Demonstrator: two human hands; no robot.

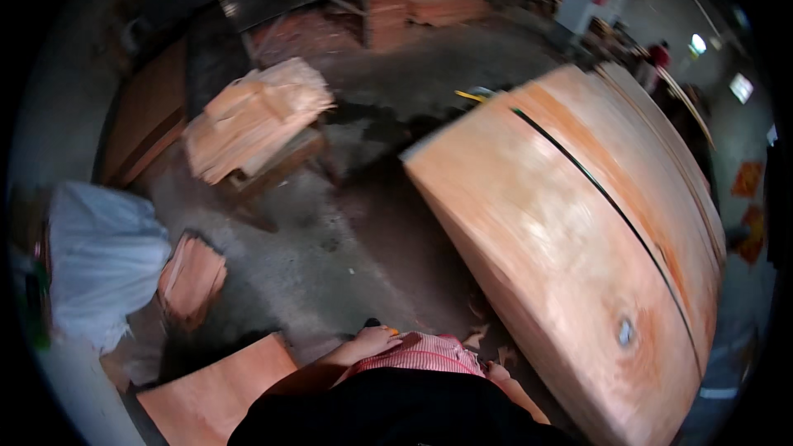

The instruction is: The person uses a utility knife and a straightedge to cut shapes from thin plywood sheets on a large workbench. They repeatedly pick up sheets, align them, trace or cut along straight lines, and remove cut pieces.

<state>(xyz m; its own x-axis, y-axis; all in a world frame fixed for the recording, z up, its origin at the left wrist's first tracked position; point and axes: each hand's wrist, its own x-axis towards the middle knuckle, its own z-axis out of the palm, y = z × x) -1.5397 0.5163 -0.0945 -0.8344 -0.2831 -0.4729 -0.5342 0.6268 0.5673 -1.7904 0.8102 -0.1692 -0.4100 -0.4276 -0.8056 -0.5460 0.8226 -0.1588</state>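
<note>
My left hand [373, 342] is low in the middle, beside a red-and-white striped cloth [425, 353] at my front. Its fingers look closed around a small black-and-orange thing [372, 324], mostly hidden and too blurred to name. On the other side of the cloth is my right hand [498, 373], small and partly hidden, and its fingers do not show clearly. To its right stands a large stack of wood veneer sheets [537, 198], with a long dark strip [603, 190] lying across the top.
A wooden stand [285, 165] bears a pile of rough veneer [256, 111] at the left. White sheeting [103, 260], a smaller veneer bundle [192, 277] and a flat sheet [219, 392] lie along the left side. A distant person [658, 56] is at the far right.
</note>
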